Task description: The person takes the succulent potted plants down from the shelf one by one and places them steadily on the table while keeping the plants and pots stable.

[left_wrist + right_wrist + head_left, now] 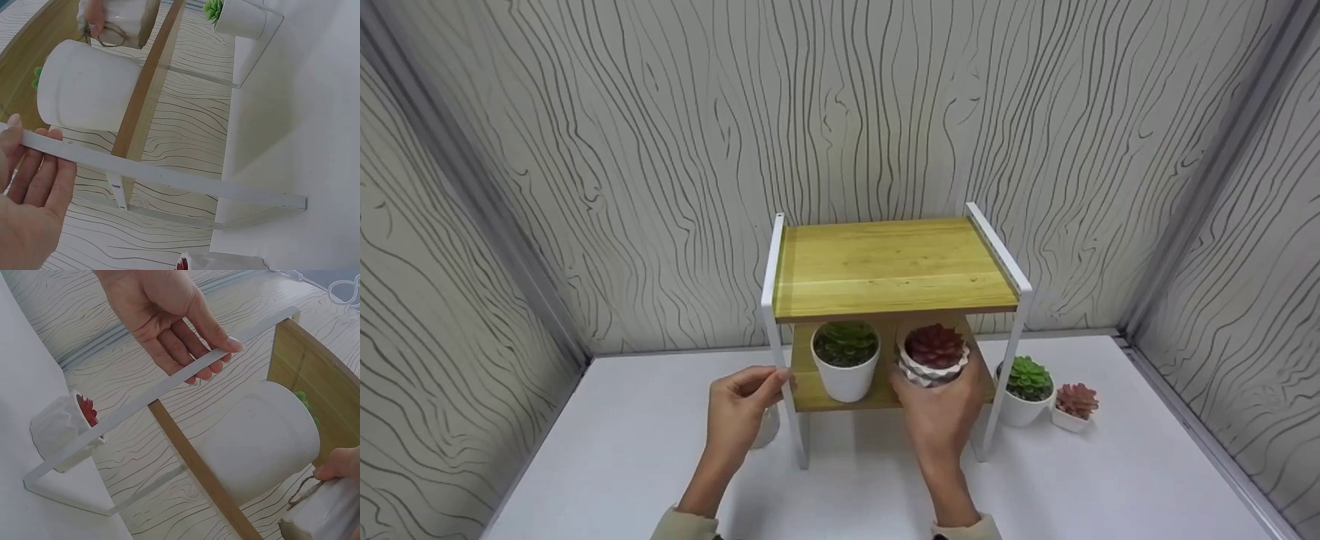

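Observation:
A small two-tier stand (885,270) with wooden boards and white metal side frames stands on the table. My left hand (737,409) pinches its front left leg between thumb and fingers, as the left wrist view (42,185) also shows. My right hand (941,416) grips a white ridged pot with a red succulent (936,346) at the right of the lower board. Twine (112,35) is tied round this pot; whether its base touches the board, I cannot tell. Left of it, a smooth white pot with a green succulent (846,380) stands upright on the lower board.
Right of the stand, a white pot with a bright green succulent (1025,409) and a small pot with a pinkish succulent (1076,403) stand on the table. Another white pot with a red plant (62,430) stands by the left leg. Wood-patterned walls (660,165) enclose the table.

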{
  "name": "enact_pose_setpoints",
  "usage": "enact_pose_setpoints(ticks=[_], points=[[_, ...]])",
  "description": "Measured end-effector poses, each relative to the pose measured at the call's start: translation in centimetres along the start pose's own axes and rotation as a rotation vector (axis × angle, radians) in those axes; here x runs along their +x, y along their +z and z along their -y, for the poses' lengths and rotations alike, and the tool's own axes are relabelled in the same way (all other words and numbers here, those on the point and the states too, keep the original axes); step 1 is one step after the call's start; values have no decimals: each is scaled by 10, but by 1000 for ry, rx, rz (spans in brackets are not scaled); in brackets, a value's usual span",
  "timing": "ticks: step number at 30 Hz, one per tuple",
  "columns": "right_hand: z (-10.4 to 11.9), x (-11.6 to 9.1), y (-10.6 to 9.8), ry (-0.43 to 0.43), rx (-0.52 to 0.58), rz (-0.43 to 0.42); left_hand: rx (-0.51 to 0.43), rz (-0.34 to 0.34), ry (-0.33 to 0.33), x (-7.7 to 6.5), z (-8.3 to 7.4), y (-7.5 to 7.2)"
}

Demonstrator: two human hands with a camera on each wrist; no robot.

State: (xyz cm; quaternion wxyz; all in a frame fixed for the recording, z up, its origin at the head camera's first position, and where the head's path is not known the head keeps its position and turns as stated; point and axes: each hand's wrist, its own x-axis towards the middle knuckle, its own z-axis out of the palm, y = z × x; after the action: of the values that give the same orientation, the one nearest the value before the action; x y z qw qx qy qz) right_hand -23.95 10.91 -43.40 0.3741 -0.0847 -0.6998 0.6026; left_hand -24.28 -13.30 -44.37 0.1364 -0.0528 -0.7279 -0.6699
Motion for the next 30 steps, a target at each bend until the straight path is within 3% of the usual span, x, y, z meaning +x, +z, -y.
enact_pose_setpoints(ticks=[7, 16, 24, 30], points=[[11, -8, -7, 40, -30, 8, 2, 20, -5, -11, -28, -1], [29, -16, -21, 82, -81, 22, -6, 20, -23, -9, -29, -2], [42, -17, -44, 141, -114, 121, -4, 27, -29, -10, -28, -2], [49, -17, -63, 177, -205, 173, -13, 29, -26, -10, -29, -1]])
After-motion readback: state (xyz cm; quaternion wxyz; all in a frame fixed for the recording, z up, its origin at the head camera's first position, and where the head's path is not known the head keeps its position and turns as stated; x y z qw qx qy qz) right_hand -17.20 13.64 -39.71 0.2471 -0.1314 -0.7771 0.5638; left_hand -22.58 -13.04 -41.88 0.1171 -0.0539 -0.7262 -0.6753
